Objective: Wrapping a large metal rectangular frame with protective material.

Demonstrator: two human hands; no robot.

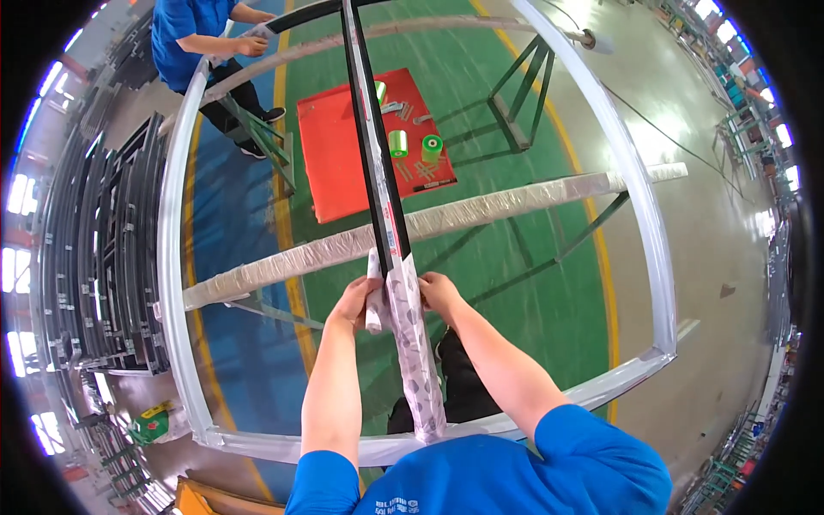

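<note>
A dark centre bar (375,172) runs away from me across a large window-like frame (174,206). Its near stretch is covered in whitish, blotchy plastic film (416,369), while the far stretch shows black with a label strip along it. My left hand (350,304) is closed around a small roll of film (374,296) at the bar's left side, just where the covering ends. On the opposite side, my right hand (439,293) has its fingers bent against the bar's edge, pinching the film there; its fingertips are partly hidden.
Padded crossbeams (300,257) on green trestles (519,103) hold up the frame. Beneath lies a red board (335,154) with green tape rolls (432,148) and small parts. A co-worker in blue (206,43) handles the far left corner. Dark frames (103,249) stand at left.
</note>
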